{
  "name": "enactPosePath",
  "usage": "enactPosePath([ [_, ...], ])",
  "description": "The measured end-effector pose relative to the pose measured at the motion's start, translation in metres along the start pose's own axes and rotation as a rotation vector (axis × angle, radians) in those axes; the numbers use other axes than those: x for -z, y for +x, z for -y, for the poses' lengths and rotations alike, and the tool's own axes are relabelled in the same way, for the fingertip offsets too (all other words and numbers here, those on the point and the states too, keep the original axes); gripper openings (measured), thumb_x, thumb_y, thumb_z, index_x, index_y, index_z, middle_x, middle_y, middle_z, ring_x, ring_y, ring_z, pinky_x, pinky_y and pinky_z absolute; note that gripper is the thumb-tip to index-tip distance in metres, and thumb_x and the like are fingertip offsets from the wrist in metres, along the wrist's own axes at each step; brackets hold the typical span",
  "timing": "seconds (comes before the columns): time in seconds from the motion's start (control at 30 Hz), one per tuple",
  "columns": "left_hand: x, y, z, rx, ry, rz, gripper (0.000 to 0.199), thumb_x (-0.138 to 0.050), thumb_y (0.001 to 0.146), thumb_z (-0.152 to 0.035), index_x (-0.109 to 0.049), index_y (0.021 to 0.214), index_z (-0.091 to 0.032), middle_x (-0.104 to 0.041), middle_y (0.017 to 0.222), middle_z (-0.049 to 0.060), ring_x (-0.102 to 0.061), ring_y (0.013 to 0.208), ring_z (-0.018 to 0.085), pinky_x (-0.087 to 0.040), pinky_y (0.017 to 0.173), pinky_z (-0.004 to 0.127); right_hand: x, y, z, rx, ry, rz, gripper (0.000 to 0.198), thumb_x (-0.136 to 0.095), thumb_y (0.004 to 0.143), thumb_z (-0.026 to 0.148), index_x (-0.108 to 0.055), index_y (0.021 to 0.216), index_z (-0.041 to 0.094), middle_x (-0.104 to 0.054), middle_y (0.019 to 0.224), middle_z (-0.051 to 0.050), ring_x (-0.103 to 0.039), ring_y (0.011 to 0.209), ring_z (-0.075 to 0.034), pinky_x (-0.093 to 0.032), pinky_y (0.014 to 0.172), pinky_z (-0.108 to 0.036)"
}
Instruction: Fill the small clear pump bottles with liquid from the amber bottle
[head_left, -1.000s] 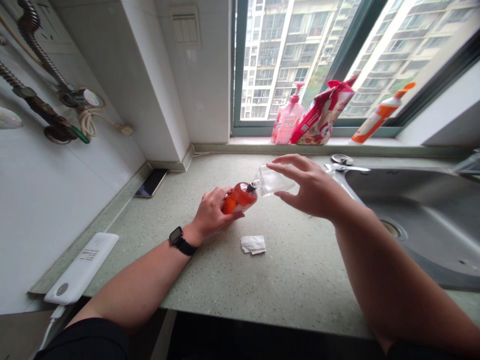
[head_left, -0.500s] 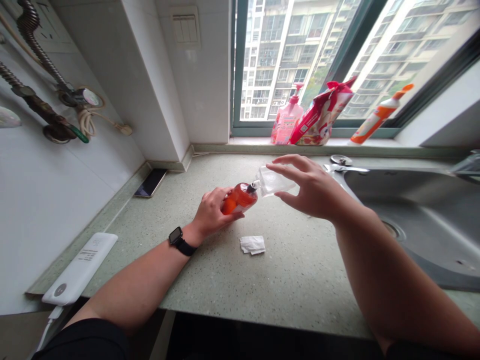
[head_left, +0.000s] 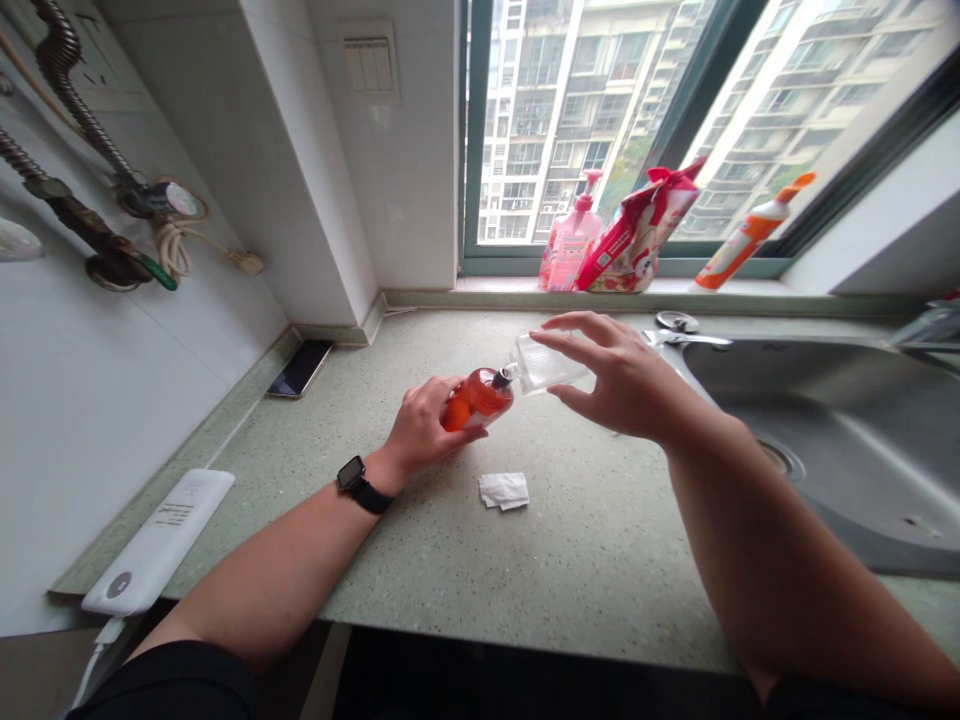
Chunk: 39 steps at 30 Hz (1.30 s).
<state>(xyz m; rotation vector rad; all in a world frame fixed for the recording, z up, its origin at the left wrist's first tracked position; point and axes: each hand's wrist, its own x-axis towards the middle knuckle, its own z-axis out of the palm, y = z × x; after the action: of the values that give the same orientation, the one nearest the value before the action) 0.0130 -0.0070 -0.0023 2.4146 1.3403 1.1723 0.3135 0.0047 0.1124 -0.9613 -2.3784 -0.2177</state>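
Note:
My left hand (head_left: pixel 431 420) is wrapped round an orange-red bottle (head_left: pixel 484 396), tilted to the right above the counter. At its neck is a black piece (head_left: pixel 501 378), against which the mouth of a clear bottle (head_left: pixel 551 362) rests. My right hand (head_left: pixel 611 370) grips that clear bottle, which lies almost level, its neck pointing left. Whether any liquid runs between the two bottles I cannot make out. A folded white tissue (head_left: pixel 504 490) lies on the counter just in front of them.
A phone (head_left: pixel 300 368) and a white power bank (head_left: pixel 161 540) with a cable lie on the left of the speckled counter (head_left: pixel 570 560). The steel sink (head_left: pixel 847 400) is at the right. A pink pump bottle (head_left: pixel 571 240), a red bag (head_left: pixel 637 235) and an orange-white bottle (head_left: pixel 742 245) line the windowsill.
The view has shifted very slightly. Both hands keep their holds, and the two bottles stay mouth to mouth in the same pose.

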Motion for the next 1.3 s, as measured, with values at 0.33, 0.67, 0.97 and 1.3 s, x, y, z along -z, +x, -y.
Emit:
enactPosePath([
  [0.33, 0.0011, 0.0006, -0.0004, 0.004, -0.018, 0.017, 0.075, -0.085, 0.085, -0.067, -0.061, 0.142, -0.025, -0.075, 0.127, 0.011, -0.072, 0.115, 0.031, -0.053, 0.108, 0.052, 0.0007, -0.0001, 0.0002, 0.013, -0.002, -0.003, 0.067, -0.072, 0.089, 0.022, -0.06, 0.153, 0.038, -0.068, 0.144, -0.01, -0.067, 0.128, -0.036, -0.054, 0.11, -0.062],
  [0.67, -0.0002, -0.0002, 0.0009, -0.015, -0.036, 0.019, 0.074, -0.085, 0.086, -0.064, -0.06, 0.143, -0.025, -0.075, 0.128, 0.01, -0.073, 0.113, 0.03, -0.054, 0.105, 0.05, 0.001, 0.0005, -0.0002, 0.049, -0.037, -0.015, 0.062, -0.073, 0.09, 0.021, -0.062, 0.151, 0.032, -0.069, 0.144, -0.013, -0.068, 0.126, -0.035, -0.056, 0.108, -0.059],
  [0.97, -0.0016, -0.0014, 0.0029, -0.029, -0.038, 0.007, 0.074, -0.084, 0.086, -0.065, -0.059, 0.143, -0.025, -0.075, 0.129, 0.011, -0.073, 0.111, 0.03, -0.054, 0.103, 0.051, 0.0009, 0.0001, 0.0006, 0.059, -0.059, -0.026, 0.061, -0.071, 0.092, 0.022, -0.061, 0.151, 0.033, -0.069, 0.144, -0.011, -0.068, 0.127, -0.033, -0.056, 0.108, -0.059],
  [1.3, -0.0025, -0.0005, 0.0025, -0.04, -0.047, 0.001, 0.074, -0.085, 0.086, -0.065, -0.059, 0.143, -0.024, -0.075, 0.128, 0.011, -0.074, 0.109, 0.029, -0.055, 0.101, 0.052, 0.002, -0.0001, 0.0021, 0.068, -0.063, -0.028, 0.063, -0.072, 0.091, 0.019, -0.06, 0.152, 0.033, -0.068, 0.144, -0.013, -0.068, 0.127, -0.035, -0.056, 0.107, -0.06],
])
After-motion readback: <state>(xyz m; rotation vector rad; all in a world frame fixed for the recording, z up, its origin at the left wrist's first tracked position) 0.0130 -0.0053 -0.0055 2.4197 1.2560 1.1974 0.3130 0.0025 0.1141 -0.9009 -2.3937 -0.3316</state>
